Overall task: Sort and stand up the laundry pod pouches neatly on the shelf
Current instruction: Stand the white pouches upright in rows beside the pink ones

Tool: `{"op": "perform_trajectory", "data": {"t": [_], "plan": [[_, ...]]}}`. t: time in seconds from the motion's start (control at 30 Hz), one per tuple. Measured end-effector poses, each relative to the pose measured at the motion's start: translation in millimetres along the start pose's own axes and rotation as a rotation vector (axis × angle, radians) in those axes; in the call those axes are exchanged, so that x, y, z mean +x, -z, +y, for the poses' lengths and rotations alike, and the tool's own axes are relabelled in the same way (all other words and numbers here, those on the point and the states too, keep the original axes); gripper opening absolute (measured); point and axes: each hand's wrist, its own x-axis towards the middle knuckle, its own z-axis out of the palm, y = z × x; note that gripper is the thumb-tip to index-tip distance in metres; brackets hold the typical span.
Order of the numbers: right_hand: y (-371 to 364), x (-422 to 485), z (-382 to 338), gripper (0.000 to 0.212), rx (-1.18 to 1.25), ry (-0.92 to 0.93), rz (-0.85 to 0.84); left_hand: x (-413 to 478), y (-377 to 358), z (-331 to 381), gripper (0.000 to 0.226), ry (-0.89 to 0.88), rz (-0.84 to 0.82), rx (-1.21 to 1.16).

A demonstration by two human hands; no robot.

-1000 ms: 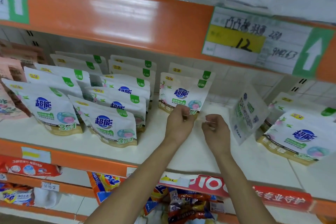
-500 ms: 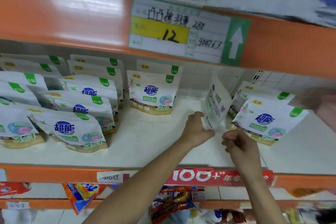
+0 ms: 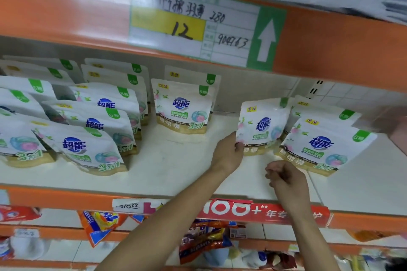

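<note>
**Pouch in the left hand, gap still to close**

Gripped at its lower left edge by the left hand [image 3: 228, 153]: one laundry pod pouch [image 3: 263, 126], front face outward, long axis nearly upright with a slight lean, base on or just above the shelf [image 3: 176, 160] — cannot tell which. Up and to the right of that hand, just beside the right-hand cluster of pouches [image 3: 323, 143], perhaps touching it. Well apart from the centre pair [image 3: 181, 106], with bare shelf between.

Nearer the front edge, below the held pouch: the right hand [image 3: 286, 179], fingers curled in, nothing visible in them. Closer of the two to the pouch's free right side — so probably best placed to steady it.

At the left of the shelf, rows of pouches [image 3: 92, 138] several deep, most leaning back.
</note>
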Motion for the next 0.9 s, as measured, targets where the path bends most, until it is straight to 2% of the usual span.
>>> {"op": "perform_trajectory", "data": {"t": [0.13, 0.27, 0.3, 0.4, 0.53, 0.6, 0.77, 0.9], "plan": [[-13, 3, -7, 0.025, 0.004, 0.001, 0.023, -14, 42, -20, 0.035, -0.037, -0.137, -0.044], [-29, 8, -22, 0.057, 0.050, 0.004, -0.004, -24, 84, -40, 0.035, -0.034, -0.148, -0.069], [-35, 11, -24, 0.054, 0.042, 0.031, -0.060, -26, 93, -44, 0.034, -0.036, -0.135, -0.062], [-56, 17, -29, 0.028, 0.002, 0.108, -0.214, -31, 115, -52, 0.031, -0.023, -0.058, -0.039], [-87, 24, -39, 0.023, 0.015, 0.178, -0.221, -36, 130, -58, 0.014, 0.074, 0.202, -0.016], [-100, 26, -46, 0.021, 0.024, 0.187, -0.199, -40, 134, -57, 0.014, 0.118, 0.318, -0.063], [-123, 31, -55, 0.018, 0.055, 0.232, -0.191, -49, 135, -53, 0.034, 0.047, 0.330, -0.140], [-133, 35, -57, 0.016, 0.048, 0.240, -0.209, -55, 139, -46, 0.038, 0.032, 0.345, -0.173]]}}
